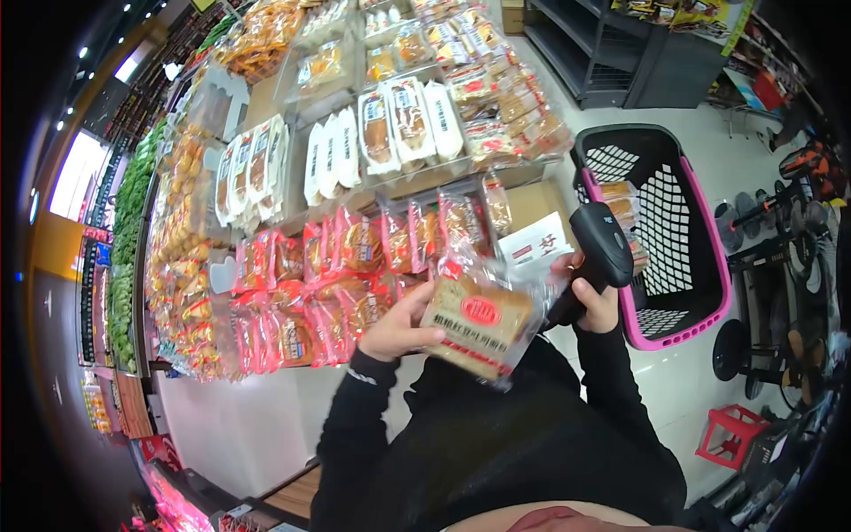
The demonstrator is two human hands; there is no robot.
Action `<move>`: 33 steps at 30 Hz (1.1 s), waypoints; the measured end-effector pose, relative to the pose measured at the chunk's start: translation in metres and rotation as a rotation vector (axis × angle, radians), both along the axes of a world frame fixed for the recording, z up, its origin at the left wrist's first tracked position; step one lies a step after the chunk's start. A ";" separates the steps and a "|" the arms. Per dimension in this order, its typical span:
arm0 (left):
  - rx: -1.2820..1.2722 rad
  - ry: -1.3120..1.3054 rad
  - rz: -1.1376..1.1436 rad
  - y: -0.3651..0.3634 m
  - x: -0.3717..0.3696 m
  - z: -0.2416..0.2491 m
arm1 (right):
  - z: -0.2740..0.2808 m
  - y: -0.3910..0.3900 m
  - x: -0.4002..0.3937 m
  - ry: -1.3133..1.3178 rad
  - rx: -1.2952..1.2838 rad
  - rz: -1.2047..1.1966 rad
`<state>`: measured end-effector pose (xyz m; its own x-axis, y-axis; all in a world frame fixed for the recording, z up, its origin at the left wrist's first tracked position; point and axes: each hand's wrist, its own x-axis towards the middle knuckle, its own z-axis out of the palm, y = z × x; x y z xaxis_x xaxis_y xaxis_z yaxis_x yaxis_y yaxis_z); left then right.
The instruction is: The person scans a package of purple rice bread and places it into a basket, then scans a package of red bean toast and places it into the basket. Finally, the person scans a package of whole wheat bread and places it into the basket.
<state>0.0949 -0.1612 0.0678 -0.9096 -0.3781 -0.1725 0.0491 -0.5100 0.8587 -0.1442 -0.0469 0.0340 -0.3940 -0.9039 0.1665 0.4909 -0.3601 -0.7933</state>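
My left hand [403, 326] grips a clear-wrapped packet of bread slices [480, 319] with a red oval label and dark printed characters. The thumb lies across the front of the packet. My right hand [592, 301] is wrapped round the handle of a black handheld scanner [603, 248], whose head points up and away beside the packet. A white printed card [539, 246] lies behind the packet, at the edge of the display. The palm of my right hand is partly hidden by the scanner.
A bakery display [390, 182] with many wrapped breads fills the middle and left. On the floor at right stands a black basket with a pink rim [720, 266], holding some packets. Farther right are a red stool [732, 436] and black equipment. Grey shelving [589, 44] stands at the back.
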 end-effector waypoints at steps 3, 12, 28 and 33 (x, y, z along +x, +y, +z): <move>-0.114 -0.189 -0.284 -0.031 -0.011 0.011 | -0.004 -0.003 -0.022 -0.066 0.037 0.166; -0.377 -0.255 -0.823 -0.069 -0.098 0.010 | -0.022 -0.010 -0.019 0.016 -0.019 0.078; 0.471 -0.019 -0.171 -0.073 -0.097 -0.037 | -0.040 -0.019 -0.031 -0.173 0.321 -0.211; 0.741 0.395 0.284 -0.013 -0.113 -0.040 | -0.021 -0.024 -0.019 -0.299 0.193 -0.433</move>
